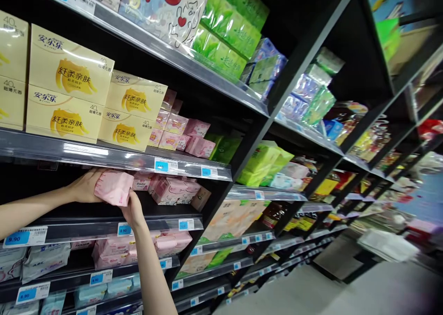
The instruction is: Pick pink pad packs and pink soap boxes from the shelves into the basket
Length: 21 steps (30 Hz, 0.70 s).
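A soft pink pack point(115, 187) is held between both of my hands at the front of a dark store shelf point(104, 225). My left hand point(85, 185) grips its left end from behind, fingers curled. My right hand point(134, 210) pinches its lower right corner from below. Right beside it, several similar pink packs point(175, 190) lie on the same shelf.
Yellow tissue boxes point(69, 88) stand on the shelf above, behind a rail with blue price tags point(165, 166). More pink packs point(114, 250) and pale blue packs point(41, 259) fill lower shelves. Green packs point(230, 28) sit higher up. The aisle floor point(346, 292) runs to the right.
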Available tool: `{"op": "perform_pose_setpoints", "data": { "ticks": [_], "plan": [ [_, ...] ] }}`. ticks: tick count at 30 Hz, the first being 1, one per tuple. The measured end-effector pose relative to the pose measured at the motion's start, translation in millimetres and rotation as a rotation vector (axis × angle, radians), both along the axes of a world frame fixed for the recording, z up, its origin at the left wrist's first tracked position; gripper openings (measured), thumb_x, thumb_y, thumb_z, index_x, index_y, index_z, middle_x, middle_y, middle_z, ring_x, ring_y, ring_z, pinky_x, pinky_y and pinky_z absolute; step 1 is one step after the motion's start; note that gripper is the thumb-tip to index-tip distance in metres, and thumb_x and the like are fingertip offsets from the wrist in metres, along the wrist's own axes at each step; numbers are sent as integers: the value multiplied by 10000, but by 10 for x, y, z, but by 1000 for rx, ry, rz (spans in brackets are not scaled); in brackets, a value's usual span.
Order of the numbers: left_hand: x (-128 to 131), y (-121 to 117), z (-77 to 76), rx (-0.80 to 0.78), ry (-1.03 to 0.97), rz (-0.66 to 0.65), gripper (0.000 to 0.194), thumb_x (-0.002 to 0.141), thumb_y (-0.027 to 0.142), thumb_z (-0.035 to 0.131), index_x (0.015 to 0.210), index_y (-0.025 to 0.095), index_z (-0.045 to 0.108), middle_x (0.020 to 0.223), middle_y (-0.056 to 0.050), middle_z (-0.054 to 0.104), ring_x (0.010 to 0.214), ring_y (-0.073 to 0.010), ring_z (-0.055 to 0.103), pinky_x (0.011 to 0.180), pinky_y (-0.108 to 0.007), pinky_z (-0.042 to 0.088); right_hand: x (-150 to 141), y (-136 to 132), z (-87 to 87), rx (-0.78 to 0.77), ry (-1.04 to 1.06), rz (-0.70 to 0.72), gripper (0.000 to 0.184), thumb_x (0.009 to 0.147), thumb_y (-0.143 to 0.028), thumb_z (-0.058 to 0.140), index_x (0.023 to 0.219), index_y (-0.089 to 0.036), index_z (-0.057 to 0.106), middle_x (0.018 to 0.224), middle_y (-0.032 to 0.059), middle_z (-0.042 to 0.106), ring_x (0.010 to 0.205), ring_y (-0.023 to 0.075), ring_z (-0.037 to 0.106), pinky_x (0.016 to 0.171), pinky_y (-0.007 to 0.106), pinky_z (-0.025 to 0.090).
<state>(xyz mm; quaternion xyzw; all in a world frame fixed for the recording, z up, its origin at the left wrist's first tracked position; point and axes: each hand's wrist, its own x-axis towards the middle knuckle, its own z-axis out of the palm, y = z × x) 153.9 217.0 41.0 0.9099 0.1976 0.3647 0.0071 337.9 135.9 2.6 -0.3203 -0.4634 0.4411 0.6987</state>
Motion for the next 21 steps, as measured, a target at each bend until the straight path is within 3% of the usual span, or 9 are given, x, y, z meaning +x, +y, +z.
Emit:
{"op": "perform_pose_setpoints", "data": {
  "ticks": [3,6,9,14,17,21],
  "plan": [
    [33,31,-45,25,-5,85,851,709,391,736,1426,143,348,1414,-194,480,1292,-349,499,1072,-484,447,40,74,-55,-19,15,-19,571,703,-552,722,1174,-268,570,1136,54,681,1047,249,644,829,422,591],
    [46,42,-76,47,14,81,791,743,369,702,1414,112,373,1400,-215,491,1288,-362,501,1072,-509,441,49,107,-104,-22,-80,-63,686,637,-431,818,1238,-264,531,1181,60,659,1053,228,638,888,381,567],
    [41,18,-65,63,12,49,783,739,347,705,1410,117,374,1376,-207,514,1315,-347,475,1105,-501,408,35,114,-119,-17,-130,-95,650,621,-342,830,1204,-241,562,1174,64,674,1060,225,640,943,344,527],
    [-3,-33,55,-57,-10,-29,910,594,337,801,1379,148,381,1355,-172,535,1270,-358,512,1089,-487,424,35,81,-70,-1,26,-71,522,645,-367,757,1129,-239,609,1093,52,709,1085,259,639,967,389,515],
    [-35,-27,97,-104,-23,-81,941,576,337,807,1380,145,356,1371,-174,527,1266,-348,525,1085,-470,434,39,17,-1,-10,18,-25,519,662,-354,736,1153,-246,605,1076,46,718,1119,266,630,1004,403,493],
    [-52,-7,79,-128,-9,-58,963,566,340,817,1377,129,343,1381,-191,519,1275,-349,522,1092,-466,431,29,-61,70,-33,5,-17,545,660,-338,732,1180,-251,593,1089,45,718,1121,263,632,1014,398,486]
  ]
}}
